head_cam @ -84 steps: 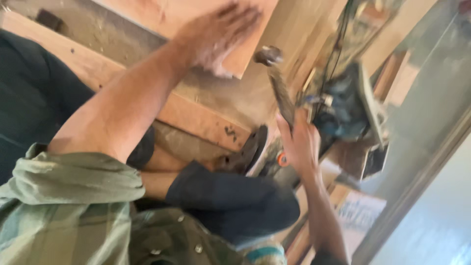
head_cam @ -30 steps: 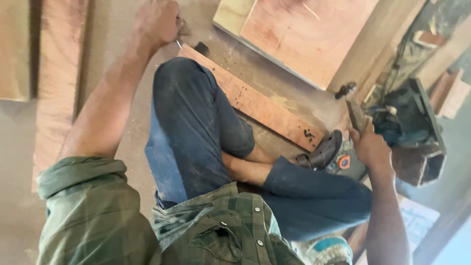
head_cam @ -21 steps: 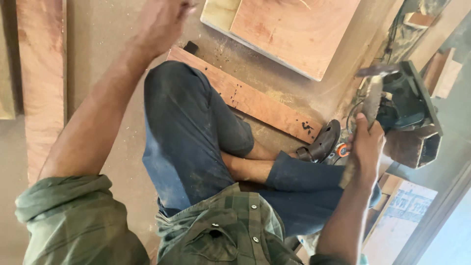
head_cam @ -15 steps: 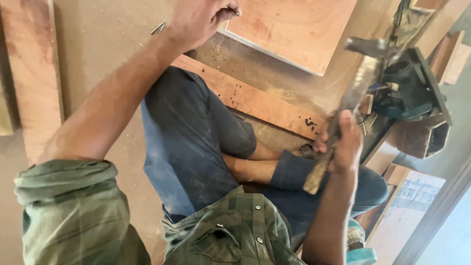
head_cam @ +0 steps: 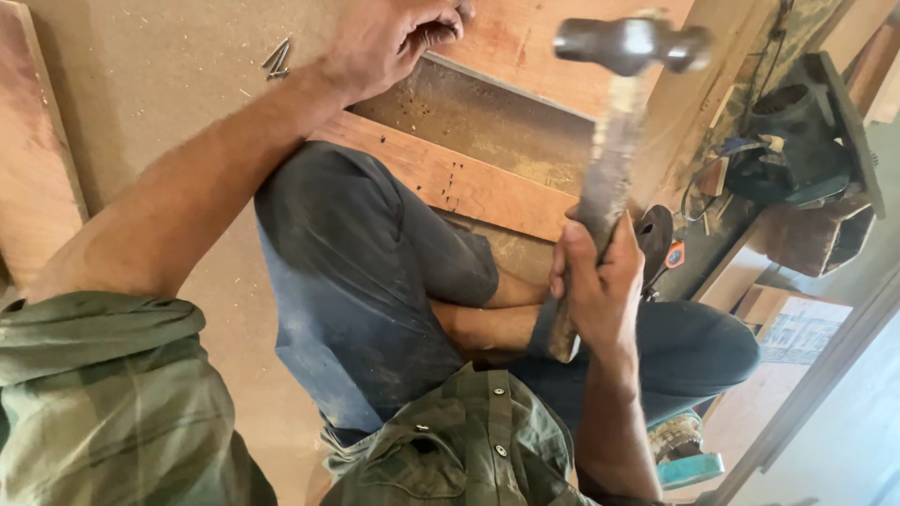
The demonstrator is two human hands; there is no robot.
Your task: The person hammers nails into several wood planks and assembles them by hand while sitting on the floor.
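My right hand (head_cam: 592, 286) grips the wooden handle of a hammer (head_cam: 609, 178). The hammer stands raised, its steel head (head_cam: 628, 45) blurred in front of a plywood board (head_cam: 525, 42). My left hand (head_cam: 384, 42) reaches forward to the board's near edge, fingertips pinched on what looks like a small nail. A reddish plank (head_cam: 450, 178) lies on the floor between the board and my bent knee in dark jeans (head_cam: 366, 272). Two or three loose nails (head_cam: 277, 58) lie on the floor left of my left hand.
A dark power tool (head_cam: 797, 141) with cables sits at the right beside a hollow wooden block (head_cam: 825, 239). A sandal (head_cam: 653, 230) and an orange tape measure (head_cam: 673, 255) lie near my right hand. Another plank (head_cam: 33, 178) runs along the left edge.
My right hand has swung the hammer up from beside the power tool and moved left. My left hand left the spot by the nails and went to the board's edge.
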